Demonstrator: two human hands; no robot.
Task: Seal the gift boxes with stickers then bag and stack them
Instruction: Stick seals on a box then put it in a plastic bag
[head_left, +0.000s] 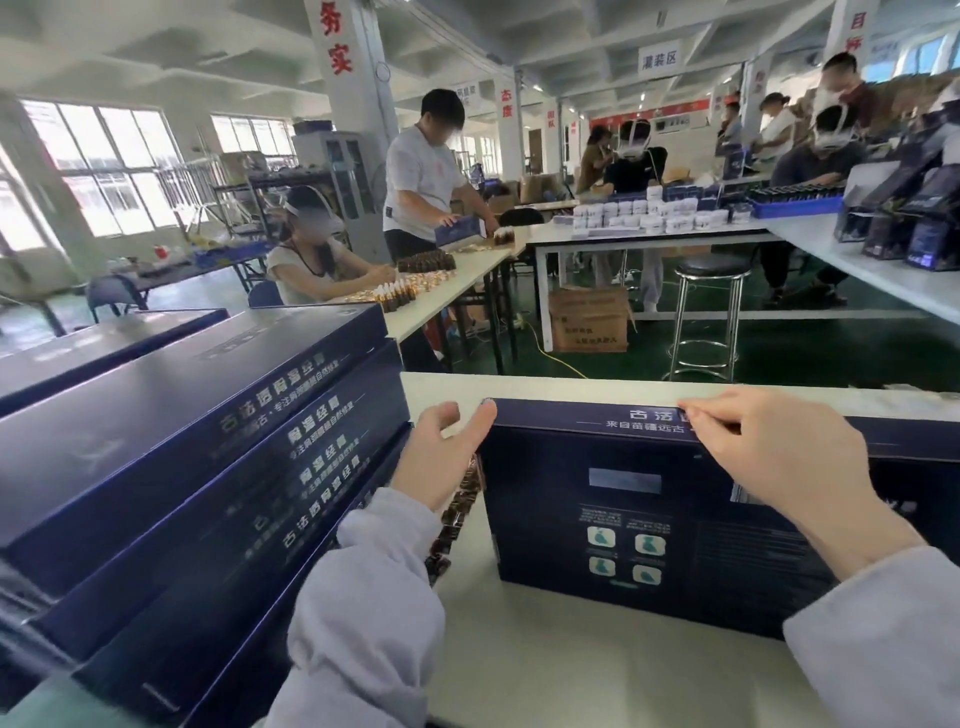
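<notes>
**Flat navy cardboard gift box pinched at its far rim**

Nearest, flat on the white worktop, the gift box, printed back up. At its far left corner, left hand, fingers straight and apart, index tip touching the corner. Midway along the far rim, right hand, fingers drawn together, pinching the rim; anything between them too small to tell. Just left, stack of matching navy boxes. Beyond, other people at long tables.
</notes>
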